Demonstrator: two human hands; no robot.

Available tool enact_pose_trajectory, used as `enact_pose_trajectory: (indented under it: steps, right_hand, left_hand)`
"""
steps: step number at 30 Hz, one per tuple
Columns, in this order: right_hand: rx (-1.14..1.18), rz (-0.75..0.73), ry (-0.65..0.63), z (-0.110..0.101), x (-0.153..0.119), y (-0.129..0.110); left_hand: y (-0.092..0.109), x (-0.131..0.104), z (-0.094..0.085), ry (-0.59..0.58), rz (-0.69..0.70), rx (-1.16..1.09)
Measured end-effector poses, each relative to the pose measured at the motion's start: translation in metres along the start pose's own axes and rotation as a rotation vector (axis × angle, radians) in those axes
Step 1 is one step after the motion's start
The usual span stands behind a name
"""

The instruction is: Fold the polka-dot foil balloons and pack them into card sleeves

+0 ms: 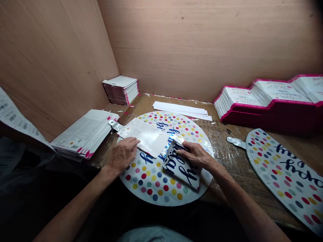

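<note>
A round foil balloon [156,181], white with coloured dots and dark blue lettering, lies flat in front of me. On top of it rests a white printed cardboard sleeve [148,136]. My left hand [123,153] grips the sleeve's near left edge, its fingers curled over it. My right hand [194,154] pinches a folded foil balloon [183,169] with the same lettering, thumb on top. That folded balloon lies over the round one, its upper left end close to the sleeve's right end. Whether the sleeve is open at that end I cannot tell.
White sleeves are stacked at the left [83,134] and in the back corner [121,89]. Pink-edged sleeves [272,97] lie in stepped piles at back right. White paper strips [183,110] lie behind the balloon. Another flat dotted balloon [285,178] lies right. Wooden panels [202,43] enclose the table.
</note>
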State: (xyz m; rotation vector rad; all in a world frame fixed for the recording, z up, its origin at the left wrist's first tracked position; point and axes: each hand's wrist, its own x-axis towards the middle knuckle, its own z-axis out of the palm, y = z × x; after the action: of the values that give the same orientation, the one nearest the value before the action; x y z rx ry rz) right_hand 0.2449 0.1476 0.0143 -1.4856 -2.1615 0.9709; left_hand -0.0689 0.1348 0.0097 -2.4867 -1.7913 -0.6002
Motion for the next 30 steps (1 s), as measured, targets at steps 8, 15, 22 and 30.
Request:
enact_pose_trajectory:
  steps: [8,15,22,30]
  right_hand:
    - [-0.012,-0.074,-0.025,0.009,0.023,-0.016]
    - [-0.311,-0.061,0.076,0.041,0.056,-0.043]
    - [-0.428,0.138,0.164,0.053,0.064,-0.055]
    - [-0.416,0.179,0.235,0.051,0.071,-0.049]
  left_hand:
    - [0.044,0.040,0.025,-0.157,-0.103,0.124]
    - [0.029,0.036,0.017,-0.326,0.091,0.230]
    - [0.030,0.038,0.007,-0.316,0.173,0.228]
    - [0.028,0.029,0.000,0.035,0.425,0.137]
